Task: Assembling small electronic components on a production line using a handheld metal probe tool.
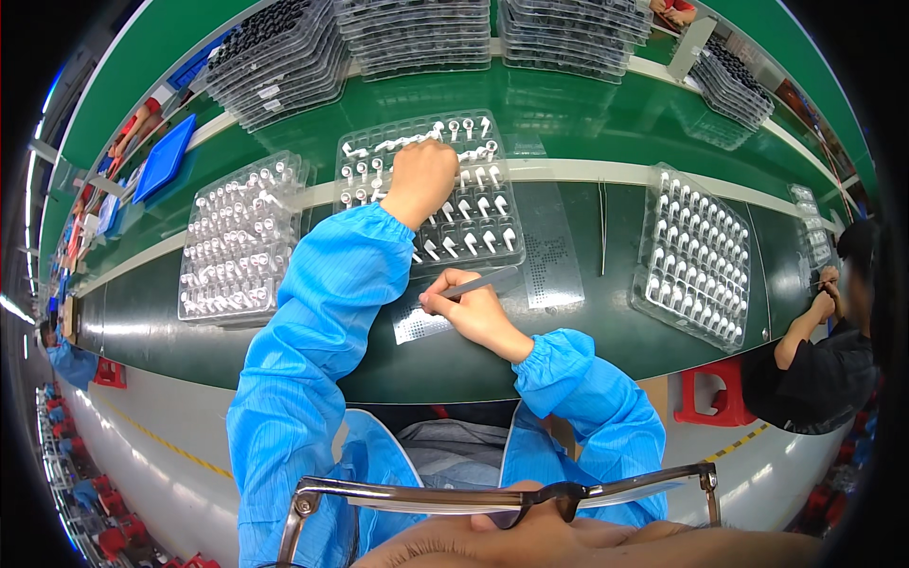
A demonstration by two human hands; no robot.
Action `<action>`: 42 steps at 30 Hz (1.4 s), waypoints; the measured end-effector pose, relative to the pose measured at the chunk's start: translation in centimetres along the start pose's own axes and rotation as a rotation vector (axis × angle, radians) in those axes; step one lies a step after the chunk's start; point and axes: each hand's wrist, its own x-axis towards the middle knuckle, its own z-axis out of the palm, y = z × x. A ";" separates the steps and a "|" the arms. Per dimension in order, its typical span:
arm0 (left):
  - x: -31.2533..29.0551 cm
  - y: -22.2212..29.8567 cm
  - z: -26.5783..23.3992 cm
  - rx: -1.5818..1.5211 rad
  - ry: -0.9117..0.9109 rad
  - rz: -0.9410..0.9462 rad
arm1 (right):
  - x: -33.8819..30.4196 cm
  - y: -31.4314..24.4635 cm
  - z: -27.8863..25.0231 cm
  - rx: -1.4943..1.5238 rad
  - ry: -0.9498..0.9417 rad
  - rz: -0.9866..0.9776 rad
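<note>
My left hand (pixel 423 180) reaches over the middle clear plastic tray (pixel 516 248), which holds rows of white earbuds (pixel 471 242). Its fingers are curled; whatever they grip is hidden under the hand. Lower down, my right hand (pixel 481 310) is closed around grey tweezers (pixel 496 281), whose handle end points up and right. Below that hand lies a clear sheet (pixel 414 327) dotted with tiny dark pieces, partly covered by the fingers. Another such sheet (pixel 552 256) rests just right of the tray.
More earbud trays stand at left (pixel 234 241) and right (pixel 698 256). A thin dark rod (pixel 603 227) lies between the middle and right trays. Stacked clear trays (pixel 417 38) line the back shelf. A blue bin (pixel 166 158) sits far left. A co-worker (pixel 814 364) works at the right beside a red stool (pixel 712 396).
</note>
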 end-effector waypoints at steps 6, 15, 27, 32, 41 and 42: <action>-0.1 -0.1 0.1 -0.081 0.103 0.051 | 0.0 0.2 0.0 0.010 0.002 -0.001; -0.6 -0.3 0.1 -0.124 0.026 0.027 | 0.1 0.3 0.1 -0.013 -0.003 -0.005; -0.7 -0.2 -0.9 -0.156 -0.010 0.043 | 0.1 0.0 0.0 -0.021 -0.002 0.004; -0.8 -0.3 -0.6 -0.177 -0.024 0.020 | 0.1 0.2 0.0 -0.003 -0.003 0.007; -0.8 -0.1 -0.8 -0.217 -0.085 -0.047 | 0.0 -0.8 -0.3 -0.058 -0.061 0.091; -0.8 -0.1 -0.8 -0.214 -0.090 -0.049 | 0.0 -0.8 -0.3 -0.056 -0.060 0.088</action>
